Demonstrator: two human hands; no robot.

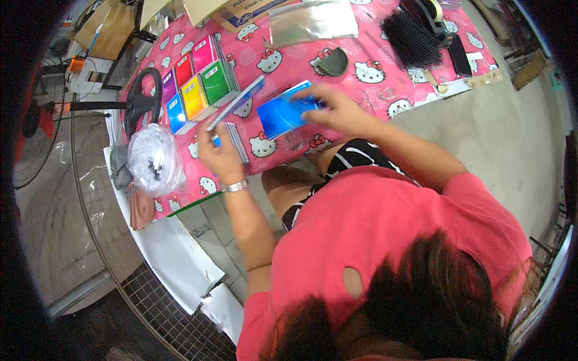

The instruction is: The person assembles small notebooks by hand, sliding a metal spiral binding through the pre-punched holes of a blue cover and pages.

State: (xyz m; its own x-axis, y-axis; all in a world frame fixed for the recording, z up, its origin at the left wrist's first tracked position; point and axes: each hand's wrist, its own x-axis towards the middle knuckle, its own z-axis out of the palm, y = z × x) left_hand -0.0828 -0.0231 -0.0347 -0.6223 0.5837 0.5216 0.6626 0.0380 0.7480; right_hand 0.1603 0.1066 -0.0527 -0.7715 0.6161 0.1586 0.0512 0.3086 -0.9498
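Note:
My left hand [221,157] is closed around the lower end of a spiral notebook [238,102], which is raised and tilted so that mostly its thin edge shows. Below it, a notebook with a wire spiral [237,143] lies on the table, partly behind that hand. A blue notebook [280,114] rests to the right, near the table's front edge. Over its right end is my right hand [340,113], with thumb and fingers apart; the fingertips are slightly blurred, and whether they press on the cover is unclear.
At the left stand stacks of spiral notebooks, among them green [218,83], yellow [194,96] and blue [176,114]. A clear plastic bag [155,159] sits nearer. Black spiral coils [411,39], a dark half-round piece [333,62] and plastic sheets [314,23] lie farther back.

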